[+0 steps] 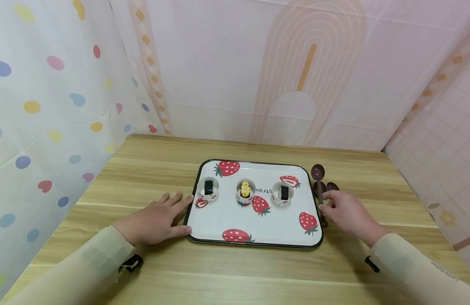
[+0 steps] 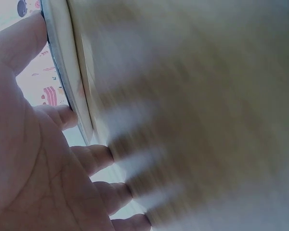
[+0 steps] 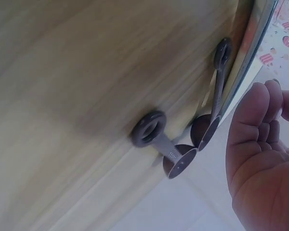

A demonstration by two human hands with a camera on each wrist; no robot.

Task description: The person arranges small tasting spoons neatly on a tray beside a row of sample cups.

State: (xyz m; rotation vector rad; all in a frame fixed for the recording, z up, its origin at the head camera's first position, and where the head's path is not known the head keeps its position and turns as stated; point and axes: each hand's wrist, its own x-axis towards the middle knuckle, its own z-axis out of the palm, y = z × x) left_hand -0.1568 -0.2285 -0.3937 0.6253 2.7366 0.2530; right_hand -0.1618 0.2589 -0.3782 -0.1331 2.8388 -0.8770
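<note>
A white tray [image 1: 273, 231] with a dark rim and strawberry prints lies on the wooden table. Spread fingers of my left hand [image 1: 153, 222] rest at its left edge, the thumb touching the rim. Just off the tray's right side, my right hand [image 1: 347, 214] pinches the handle of a dark brown measuring spoon [image 1: 317, 172], its round bowl pointing away from me. In the right wrist view the held spoon is hidden, while two more brown spoons, one nearer the tray [image 3: 205, 130] and one farther off [image 3: 179, 161], lie on the table beside the hand.
Three small round cups stand in a row on the tray. The left cup [image 1: 216, 190] and right cup [image 1: 276, 201] each hold a black-wrapped piece like sushi. A yellow-topped piece [image 1: 245, 189] sits in the middle one. Curtains [image 1: 219, 84] hang behind the wooden table [image 1: 235, 275].
</note>
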